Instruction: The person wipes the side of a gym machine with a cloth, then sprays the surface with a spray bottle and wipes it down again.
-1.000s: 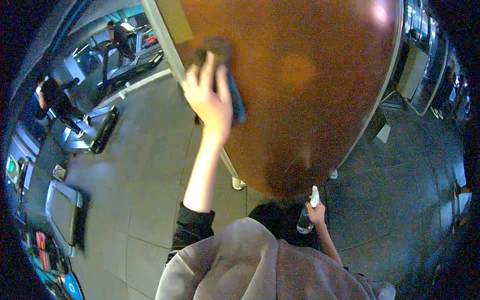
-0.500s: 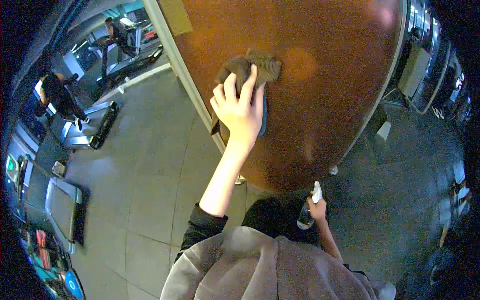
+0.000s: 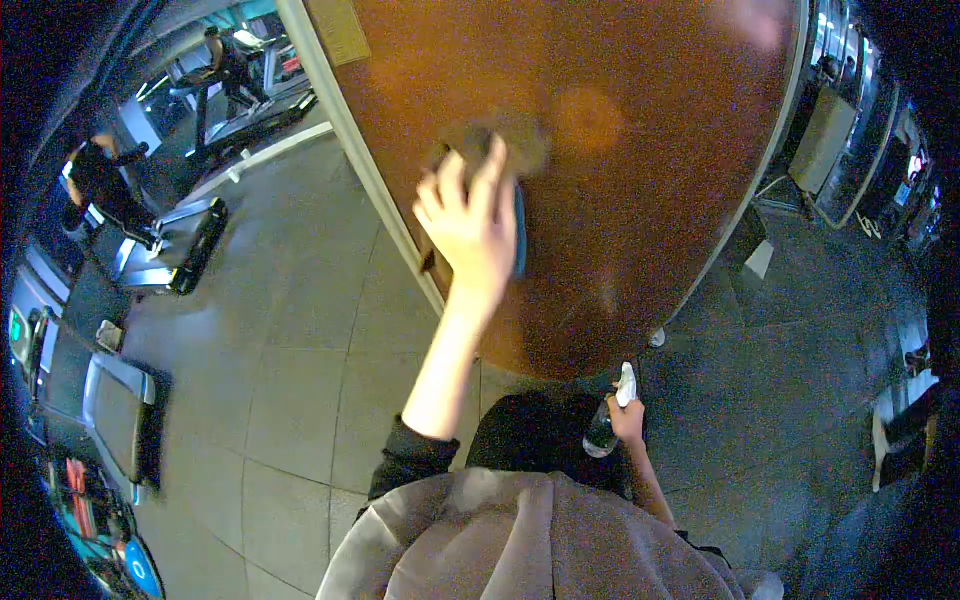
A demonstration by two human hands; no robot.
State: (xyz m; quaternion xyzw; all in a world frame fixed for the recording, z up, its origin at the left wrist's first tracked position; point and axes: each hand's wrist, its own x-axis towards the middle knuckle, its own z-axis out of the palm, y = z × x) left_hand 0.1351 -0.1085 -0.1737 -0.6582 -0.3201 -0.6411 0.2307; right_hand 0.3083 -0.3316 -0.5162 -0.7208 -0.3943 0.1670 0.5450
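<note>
A dark brown ribbed cloth lies bunched on a reddish-brown, glossy panel. My left hand presses on it with bent fingers, and both look smeared by motion. Along the thumb side of that hand a strip of blue shows; I cannot make out what it belongs to. Low beside my leg, my right hand is wrapped around the neck of a clear spray bottle with a white trigger head. The bottle is tilted and some liquid seems to be in it.
A pale metal edge borders the panel on its left. Treadmills stand along the left side, with one person on a nearer machine and another person farther back. Grey tiles cover the floor. Gym equipment stands at right.
The whole view has shifted slightly left. My left hand and the cloth have blurred with a small movement on the panel. My right hand keeps its hold on the spray bottle.
</note>
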